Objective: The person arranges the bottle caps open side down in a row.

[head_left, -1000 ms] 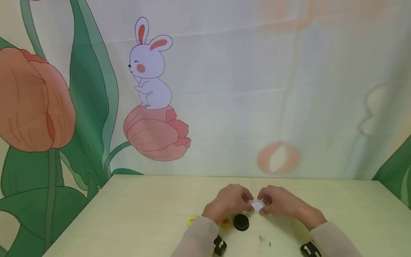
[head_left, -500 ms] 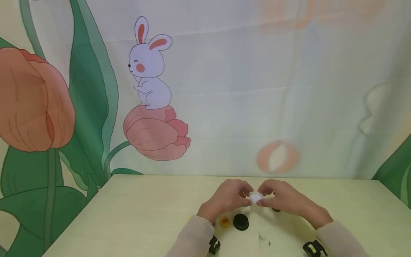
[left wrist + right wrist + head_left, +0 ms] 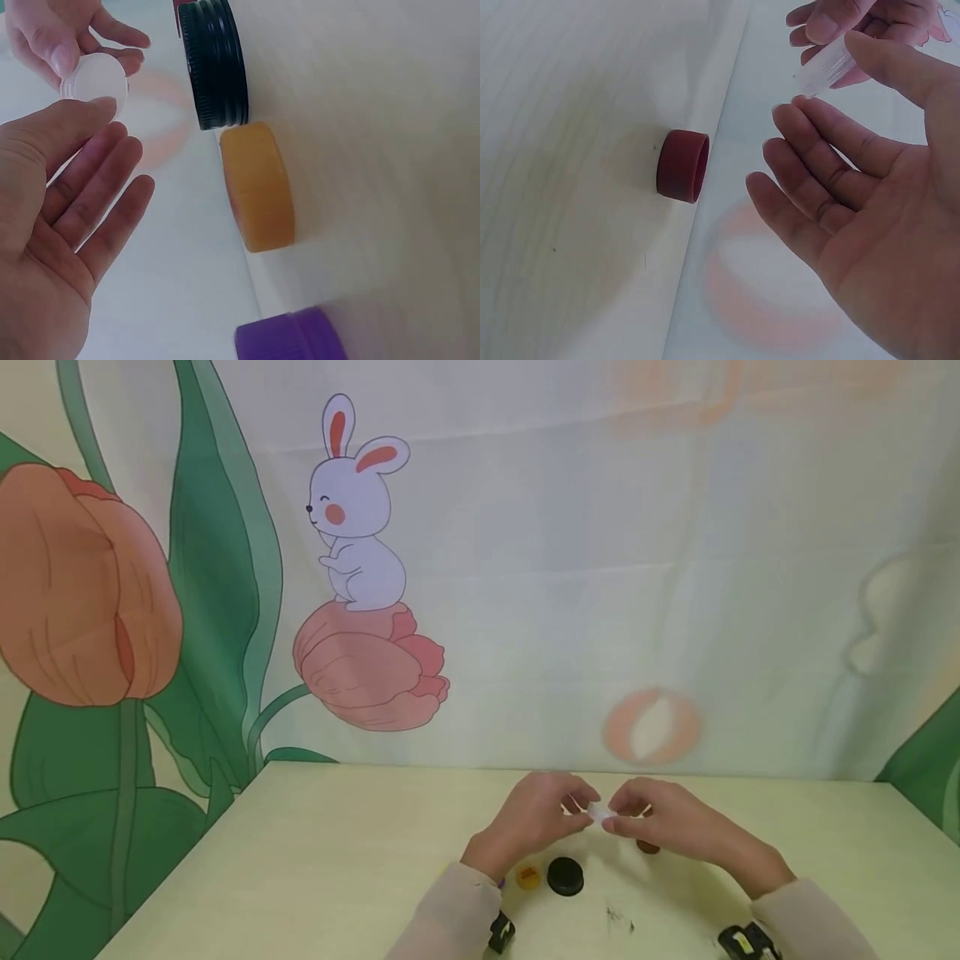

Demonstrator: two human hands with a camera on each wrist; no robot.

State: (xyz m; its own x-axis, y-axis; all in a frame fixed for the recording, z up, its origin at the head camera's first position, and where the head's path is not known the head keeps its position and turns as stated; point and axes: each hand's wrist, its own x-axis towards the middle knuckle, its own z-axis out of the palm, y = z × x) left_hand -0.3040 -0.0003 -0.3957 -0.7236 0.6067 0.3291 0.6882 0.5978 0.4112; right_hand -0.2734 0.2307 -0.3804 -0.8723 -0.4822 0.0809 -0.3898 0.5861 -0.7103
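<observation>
A small white round cap with a translucent ridged side [image 3: 599, 812] is held above the table between both hands. My left hand [image 3: 525, 814] pinches one edge of it with thumb and fingers. From the other side, my right hand [image 3: 675, 818] pinches the opposite edge. In the left wrist view the flat white face of the cap [image 3: 101, 75] shows; the right wrist view has its ribbed side [image 3: 825, 69] tilted. The remaining fingers of both hands are spread loosely.
On the table [image 3: 337, 860] stand a black ridged cap [image 3: 566, 877], a yellow-orange cap [image 3: 528, 877] and a purple cap [image 3: 289, 337], near the left forearm. A dark red cap [image 3: 679, 166] lies under the right hand. A printed cloth [image 3: 525, 568] hangs behind.
Both hands have lifted the white cap upward from near the tabletop and tilted it. The dark red cap has come into sight below the right hand.
</observation>
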